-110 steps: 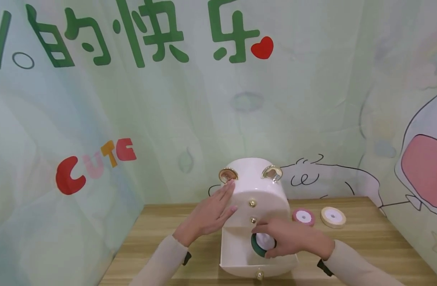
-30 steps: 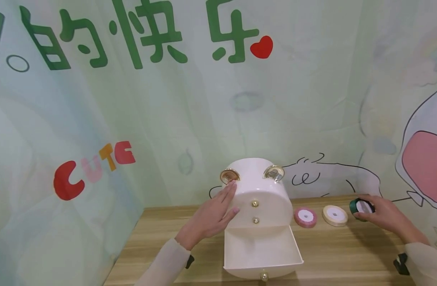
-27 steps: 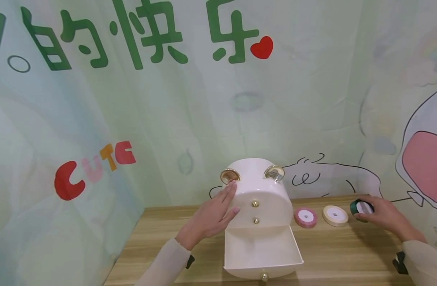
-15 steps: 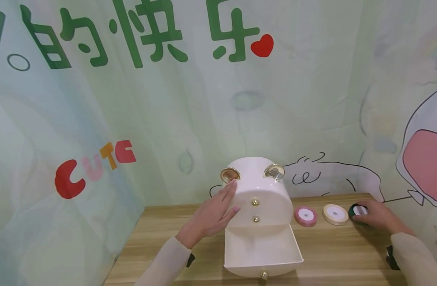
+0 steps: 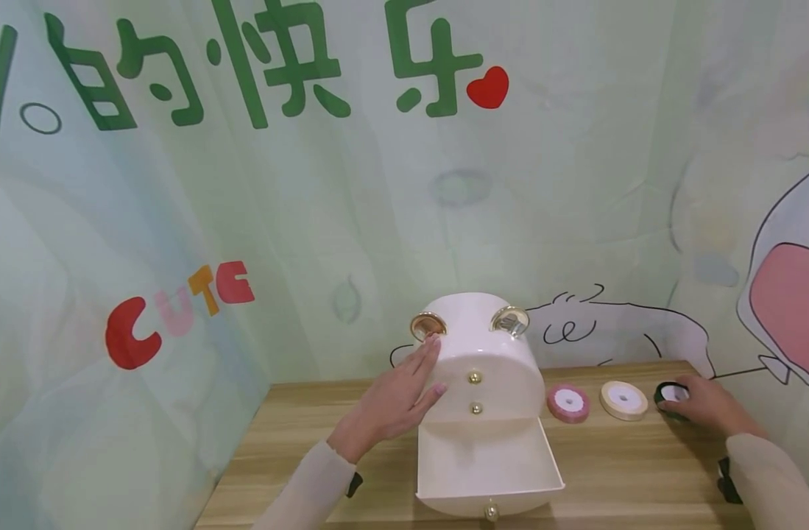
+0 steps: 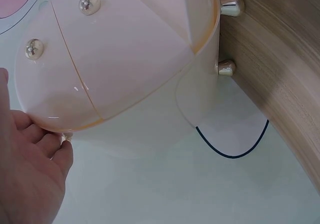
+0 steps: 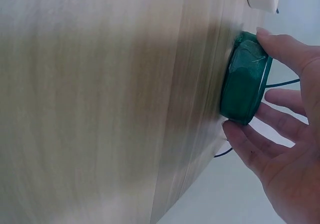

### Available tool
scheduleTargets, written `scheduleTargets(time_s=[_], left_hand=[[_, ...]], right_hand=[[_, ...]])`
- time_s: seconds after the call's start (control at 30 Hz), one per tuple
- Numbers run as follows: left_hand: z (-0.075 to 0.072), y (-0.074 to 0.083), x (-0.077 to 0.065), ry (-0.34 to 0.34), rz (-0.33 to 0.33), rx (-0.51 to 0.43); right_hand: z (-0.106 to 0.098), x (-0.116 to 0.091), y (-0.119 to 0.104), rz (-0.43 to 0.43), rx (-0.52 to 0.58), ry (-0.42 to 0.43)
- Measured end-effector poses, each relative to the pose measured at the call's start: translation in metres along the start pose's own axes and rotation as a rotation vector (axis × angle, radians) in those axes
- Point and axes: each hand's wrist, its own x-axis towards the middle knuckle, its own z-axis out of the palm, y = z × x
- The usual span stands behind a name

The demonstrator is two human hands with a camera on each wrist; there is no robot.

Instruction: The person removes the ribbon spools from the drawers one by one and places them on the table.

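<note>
My right hand [image 5: 709, 406] pinches a green ribbon spool [image 7: 245, 78] by its rim, thumb on one side and fingers on the other. The spool lies flat at the table's right, at the end of a row of spools. With fingers extended, my left hand [image 5: 394, 401] rests against the upper left side of a white storage box [image 5: 470, 324] with gold knobs and two gold-rimmed ears. In the left wrist view its fingertips lie along the box's curved edge. The bottom drawer [image 5: 486, 460] of the box is pulled out, and nothing lies in it.
A pink ribbon spool [image 5: 568, 403] and a cream ribbon spool [image 5: 623, 400] lie between the box and the green spool. The wooden table [image 5: 298, 442] ends at a printed cloth backdrop [image 5: 338, 221] behind and beside it.
The right hand has carried the green spool from the open drawer to the right end of the row and lowered it onto the table. The left hand has stayed on the box.
</note>
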Motion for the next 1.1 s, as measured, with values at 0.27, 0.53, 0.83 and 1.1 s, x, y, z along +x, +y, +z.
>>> scheduleTargets(time_s=[0.27,0.53,0.83,1.1], left_hand=[[-0.001,0.001,0.000,-0.006,-0.008,0.007],[-0.001,0.001,0.001,-0.002,0.005,0.031],[-0.003,0.001,0.001,-0.021,0.002,0.039],[-0.006,0.000,0.001,-0.048,-0.006,0.054]], right_hand=[[0.001,0.003,0.004,0.042,0.010,0.005],[0.002,0.000,0.000,0.045,-0.016,-0.003],[-0.005,-0.005,-0.022,-0.044,-0.026,0.133],[-0.016,-0.019,-0.065,-0.179,-0.061,0.262]])
